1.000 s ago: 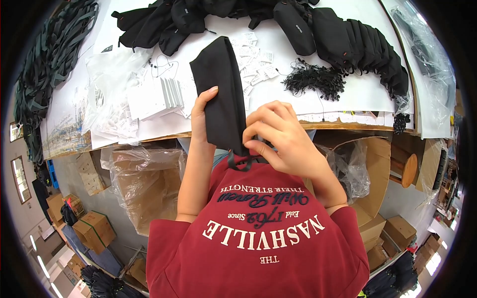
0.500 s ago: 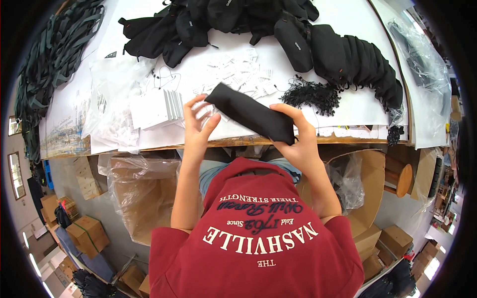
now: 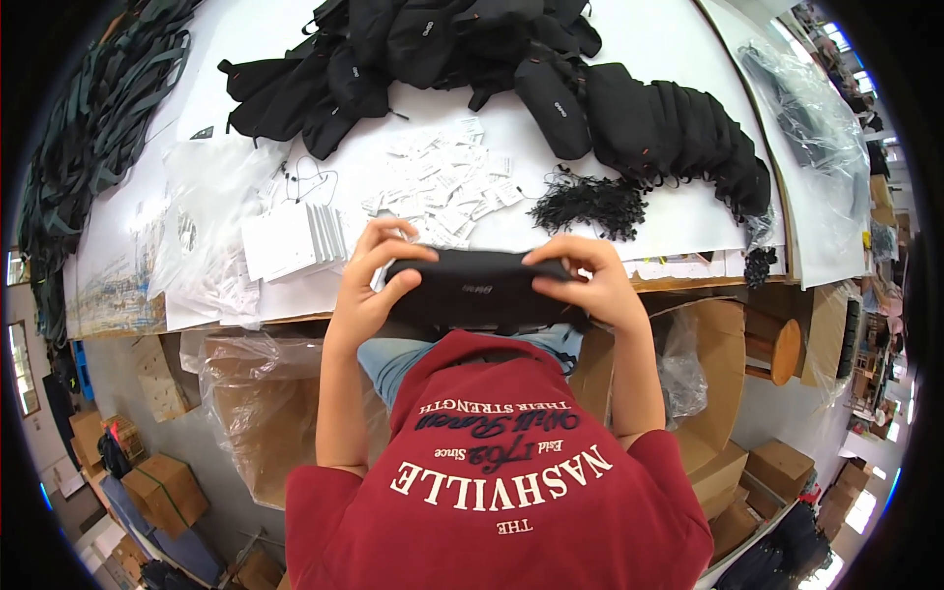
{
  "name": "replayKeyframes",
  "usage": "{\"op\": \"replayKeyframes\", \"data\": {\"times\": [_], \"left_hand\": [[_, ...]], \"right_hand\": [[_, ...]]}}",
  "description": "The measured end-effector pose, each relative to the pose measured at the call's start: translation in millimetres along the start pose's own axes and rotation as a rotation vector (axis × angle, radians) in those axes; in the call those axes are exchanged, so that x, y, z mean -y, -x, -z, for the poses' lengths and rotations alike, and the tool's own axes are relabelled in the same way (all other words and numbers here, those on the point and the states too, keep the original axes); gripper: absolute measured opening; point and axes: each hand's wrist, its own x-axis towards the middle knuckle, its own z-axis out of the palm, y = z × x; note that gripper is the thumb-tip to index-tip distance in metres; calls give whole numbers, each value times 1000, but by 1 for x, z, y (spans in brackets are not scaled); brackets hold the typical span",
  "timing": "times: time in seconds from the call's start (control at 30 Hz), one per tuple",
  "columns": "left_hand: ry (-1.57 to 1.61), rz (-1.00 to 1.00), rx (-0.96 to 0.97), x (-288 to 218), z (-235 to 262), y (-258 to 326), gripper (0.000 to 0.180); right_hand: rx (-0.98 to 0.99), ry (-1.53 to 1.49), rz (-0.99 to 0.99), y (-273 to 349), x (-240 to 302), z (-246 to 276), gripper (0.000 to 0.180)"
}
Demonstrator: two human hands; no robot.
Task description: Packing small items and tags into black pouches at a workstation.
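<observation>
Hands meet at the near edge of the white bench (image 3: 678, 211), where a person in a red printed shirt holds a long black fabric pouch (image 3: 479, 290) level between them, just above the bench's front lip and over the lap. The left hand (image 3: 372, 285) grips the pouch's left end, its fingers (image 3: 391, 241) curled over the top and the thumb pressed along the front face; the right hand (image 3: 590, 280) clasps the right end the same way, fingers wrapped over the upper edge. Both sets of fingers are closed on the pouch, which lies lengthwise from side to side. Just beyond the hands, a scatter of small white paper tags (image 3: 447, 187) covers the middle of the bench, and a tangle of black string loops (image 3: 590, 206) sits to their right. A neat stack of white cards (image 3: 293, 239) rests left of the tags, partly beside crumpled clear plastic bags (image 3: 202, 197). Along the far side, a heap of black pouches (image 3: 413, 49) spreads out, with a tidier row of black pouches (image 3: 688, 133) standing on edge toward the right. Dark green straps (image 3: 88, 128) hang in a bundle at the far left. Below the bench stand brown cardboard boxes (image 3: 265, 423) lined with clear plastic.
</observation>
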Motion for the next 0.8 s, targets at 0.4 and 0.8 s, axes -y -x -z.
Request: {"op": "replayKeyframes", "data": {"times": [0.4,0.8], "left_hand": [[683,-656,398,-160,-42,-89,38],[843,-681,287,-166,-17,-45,29]], "right_hand": [[-923,1154,396,-71,-62,162,45],[-767,1349,91,-73,-90,147,55]]}}
